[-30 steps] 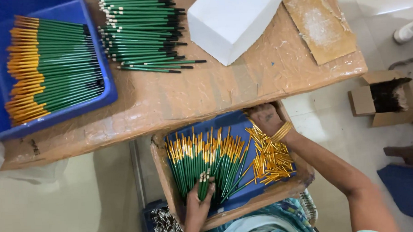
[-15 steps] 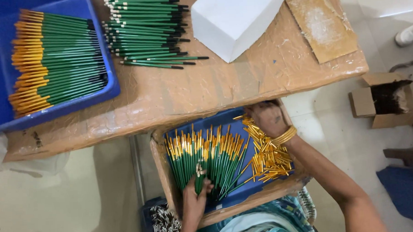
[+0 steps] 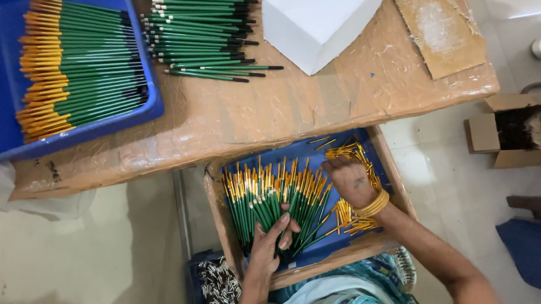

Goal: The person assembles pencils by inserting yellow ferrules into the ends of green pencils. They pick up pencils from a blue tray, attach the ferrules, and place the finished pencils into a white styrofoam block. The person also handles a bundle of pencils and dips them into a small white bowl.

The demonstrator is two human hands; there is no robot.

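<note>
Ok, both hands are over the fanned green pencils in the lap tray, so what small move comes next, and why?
Probably close the left hand around the lower ends of the fanned green pencils with gold tips to square them into a bundle. Its fingers already rest on them, the right hand steadies the fan's upper right side, and the pencils splay unevenly across the blue-lined wooden tray.

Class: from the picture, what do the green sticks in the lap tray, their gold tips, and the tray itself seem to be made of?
Green sticks: probably painted wood, glossy and slender. Gold tips: seemingly thin metal, bright and reflective. Tray: cardboard-like brown walls, blue lining.
</note>
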